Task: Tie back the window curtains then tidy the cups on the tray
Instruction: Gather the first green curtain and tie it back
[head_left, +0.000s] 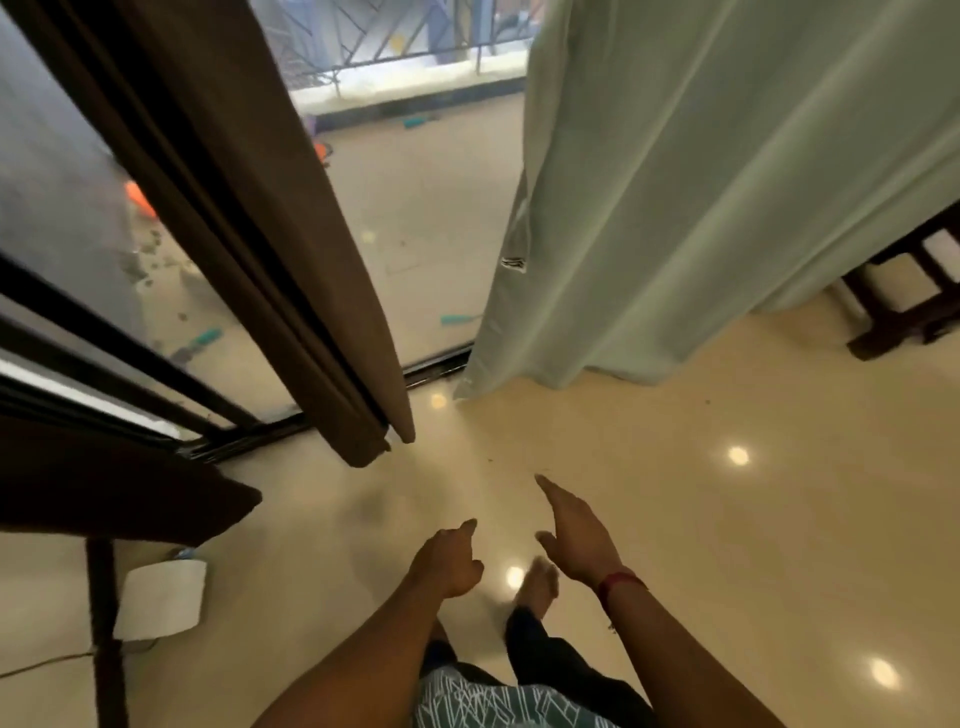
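both forearms reach forward and down over the glossy cream floor (727, 545). the left hand (449, 558) is loosely curled with the forefinger poking forward and holds nothing. the right hand (576, 535) is flat with straight fingers, palm turned inward, also holding nothing, and has a red thread (621, 582) at the wrist. the two hands are near each other and well short of both curtains. the brown curtain (249, 208) hangs loose ahead to the left, its hem just above the floor by the sliding-door track (436, 364). the pale green curtain (701, 182) hangs to the right, pooling on the tiles; a small striped tag (514, 263) on its edge is too blurred to read. between them is bare glass. a dark table (104, 488) borders the left and dark wooden furniture (909, 306) the right.
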